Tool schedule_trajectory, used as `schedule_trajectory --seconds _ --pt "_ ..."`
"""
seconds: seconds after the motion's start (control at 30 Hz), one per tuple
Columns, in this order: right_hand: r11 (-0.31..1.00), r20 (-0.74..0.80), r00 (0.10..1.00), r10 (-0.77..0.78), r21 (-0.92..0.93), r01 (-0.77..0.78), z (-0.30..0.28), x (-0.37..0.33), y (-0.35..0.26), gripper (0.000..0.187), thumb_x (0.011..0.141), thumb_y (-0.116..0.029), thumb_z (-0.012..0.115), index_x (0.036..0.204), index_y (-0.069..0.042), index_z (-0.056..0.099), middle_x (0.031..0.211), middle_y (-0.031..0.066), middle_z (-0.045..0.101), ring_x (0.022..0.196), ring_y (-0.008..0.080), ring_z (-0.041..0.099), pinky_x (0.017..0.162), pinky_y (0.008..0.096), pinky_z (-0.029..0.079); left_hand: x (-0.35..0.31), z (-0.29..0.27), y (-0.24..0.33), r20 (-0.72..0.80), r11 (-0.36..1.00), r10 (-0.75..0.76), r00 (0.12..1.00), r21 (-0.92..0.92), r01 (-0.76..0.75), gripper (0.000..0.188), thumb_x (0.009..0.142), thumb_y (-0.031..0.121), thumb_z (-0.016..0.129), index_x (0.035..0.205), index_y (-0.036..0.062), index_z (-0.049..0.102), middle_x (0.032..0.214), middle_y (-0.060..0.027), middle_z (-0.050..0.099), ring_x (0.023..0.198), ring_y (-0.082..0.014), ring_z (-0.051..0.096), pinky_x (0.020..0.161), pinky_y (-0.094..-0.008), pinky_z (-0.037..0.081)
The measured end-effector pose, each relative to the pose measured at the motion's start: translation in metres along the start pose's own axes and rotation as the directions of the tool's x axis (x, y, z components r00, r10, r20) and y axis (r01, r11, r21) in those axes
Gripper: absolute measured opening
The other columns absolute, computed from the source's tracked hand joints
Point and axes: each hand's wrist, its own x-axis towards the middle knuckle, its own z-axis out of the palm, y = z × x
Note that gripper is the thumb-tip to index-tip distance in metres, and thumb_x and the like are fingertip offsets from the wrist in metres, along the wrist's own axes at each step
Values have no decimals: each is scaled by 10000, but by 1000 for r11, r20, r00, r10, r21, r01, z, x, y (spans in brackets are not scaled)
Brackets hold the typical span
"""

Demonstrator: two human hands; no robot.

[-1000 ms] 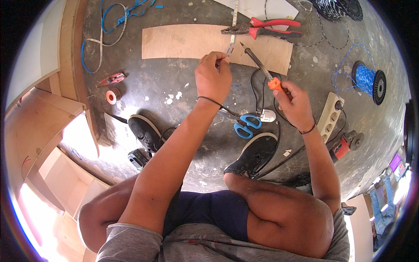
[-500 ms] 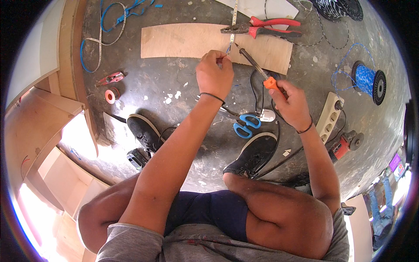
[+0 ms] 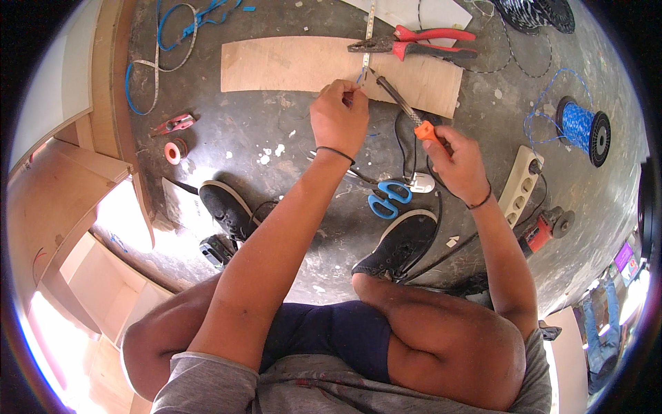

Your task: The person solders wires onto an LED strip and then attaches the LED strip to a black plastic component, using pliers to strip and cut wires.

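Note:
My left hand point(image 3: 339, 119) pinches a thin blue wire point(image 3: 359, 77) whose tip lies by the end of a narrow LED strip point(image 3: 367, 59). In my right hand point(image 3: 456, 164) is a soldering iron point(image 3: 407, 109), gripped by its orange handle, with its tip close to the strip's end; contact cannot be made out. A flat strip of plywood point(image 3: 283, 65) lies beneath the work. Across the LED strip rest red-and-black pliers point(image 3: 401, 48), their jaws over it. My left fingertips partly hide the wire.
Blue-handled scissors point(image 3: 390, 199) lie between my shoes. To the right are a power strip point(image 3: 518, 186), a red angle grinder point(image 3: 541, 233) and a spool of blue cord point(image 3: 578, 125). A solder spool point(image 3: 176, 151) and small red tool point(image 3: 174, 124) sit left, near wooden cabinetry point(image 3: 89, 172).
Very little differs. The soldering iron and my right hand have shifted slightly left, its tip still by the strip's end. My left hand keeps its pinch on the wire.

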Motion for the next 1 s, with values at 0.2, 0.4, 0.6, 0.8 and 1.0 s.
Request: schedule_trajectory --seconds 0.2,0.4,0.6,0.8,1.0 --pt "1000 -3 1000 16 12 -16 1 0 5 240 854 -230 657 919 -2 617 704 200 587 577 336 576 540 362 435 -1 0 2 -16 1000 17 1000 -15 -17 119 792 92 630 821 -22 647 763 -154 647 668 -249 623 646 -332 497" --pt "1000 2 1000 17 14 -17 1 0 4 243 853 -230 657 921 0 617 712 201 591 590 338 584 550 358 442 -2 0 -1 3 1000 7 1000 3 -7 166 825 132 639 887 -19 665 776 -143 681 691 -200 658 679 -306 514" --pt "1000 -7 1000 -8 24 8 2 1 -1 234 857 -221 653 900 5 609 666 190 563 549 308 552 532 358 423 -2 0 -2 -9 1000 7 1000 4 -7 164 826 131 640 880 -23 665 772 -143 682 685 -196 657 675 -304 514" --pt "999 9 1000 11 35 -12 1 1 -2 229 857 -206 653 864 14 590 619 174 519 505 249 486 507 350 390 -2 1 0 -27 999 21 999 -50 -22 120 798 88 624 826 -27 645 767 -155 644 666 -242 623 645 -325 499" --pt "999 -7 1000 -17 46 17 3 2 0 234 858 -210 654 882 16 598 631 183 529 516 274 502 516 347 401 -2 1 0 -19 999 11 1000 -38 -12 126 801 90 620 828 -30 645 773 -161 645 674 -246 628 650 -325 501"
